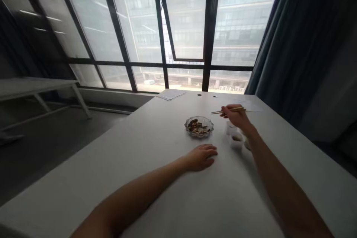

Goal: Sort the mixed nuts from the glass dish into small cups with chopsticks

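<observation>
Wooden chopsticks pinched in right hand; left hand lies open, empty, near glass dish; slack pinch risks dropping them.

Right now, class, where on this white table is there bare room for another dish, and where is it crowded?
Bare tabletop lies left of the clear glass dish and between it and the white papers at the far edge. Right of the dish is crowded: small white cups sit beneath the right hand holding wooden chopsticks.

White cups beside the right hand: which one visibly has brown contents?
The nearer square white cup shows brown contents; the farther white cup, just below the right hand, shows none from this view.
</observation>
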`<state>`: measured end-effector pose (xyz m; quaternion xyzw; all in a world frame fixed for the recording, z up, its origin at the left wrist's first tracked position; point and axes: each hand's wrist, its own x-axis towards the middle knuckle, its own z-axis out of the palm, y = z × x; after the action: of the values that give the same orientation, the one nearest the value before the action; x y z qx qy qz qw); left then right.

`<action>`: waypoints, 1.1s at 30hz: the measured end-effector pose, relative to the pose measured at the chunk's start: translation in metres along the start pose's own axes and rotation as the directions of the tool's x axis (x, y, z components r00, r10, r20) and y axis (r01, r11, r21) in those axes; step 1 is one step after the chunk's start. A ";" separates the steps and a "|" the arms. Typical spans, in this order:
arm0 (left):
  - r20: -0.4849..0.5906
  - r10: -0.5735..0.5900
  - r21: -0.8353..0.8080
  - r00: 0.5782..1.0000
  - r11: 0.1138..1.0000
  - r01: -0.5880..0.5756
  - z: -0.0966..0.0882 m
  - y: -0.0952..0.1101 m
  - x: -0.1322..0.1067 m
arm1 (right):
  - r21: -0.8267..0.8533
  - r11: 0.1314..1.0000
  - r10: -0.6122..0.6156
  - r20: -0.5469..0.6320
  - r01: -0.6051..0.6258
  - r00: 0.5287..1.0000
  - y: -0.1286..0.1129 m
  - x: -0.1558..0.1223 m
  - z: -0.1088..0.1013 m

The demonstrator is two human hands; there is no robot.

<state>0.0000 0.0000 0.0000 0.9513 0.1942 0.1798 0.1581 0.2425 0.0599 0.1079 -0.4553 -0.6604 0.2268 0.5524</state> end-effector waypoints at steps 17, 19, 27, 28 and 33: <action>-0.045 0.034 0.014 0.998 0.999 -0.033 0.007 -0.001 0.005 | -0.003 0.991 0.131 0.196 -0.133 0.972 0.044 -0.015 0.048; -0.040 0.029 0.014 0.999 0.999 -0.029 0.006 -0.001 0.005 | 0.012 0.989 0.144 0.180 -0.148 0.973 0.049 -0.015 0.050; -0.031 0.036 0.009 0.999 0.999 -0.035 0.004 0.000 0.004 | -0.007 0.988 0.155 0.041 -0.155 0.987 0.055 -0.014 0.058; -0.032 0.034 0.011 0.999 0.999 -0.034 0.004 0.000 0.004 | 0.008 0.986 0.169 0.026 -0.169 0.985 0.051 -0.013 0.057; -0.030 0.030 0.010 0.999 0.999 -0.030 0.005 -0.001 0.003 | 0.139 0.960 0.257 -0.086 -0.244 0.963 0.019 -0.007 0.039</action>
<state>0.0044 0.0013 -0.0045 0.9521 0.1830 0.1954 0.1478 0.2126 0.0713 0.0781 -0.5101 -0.5522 0.3127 0.5806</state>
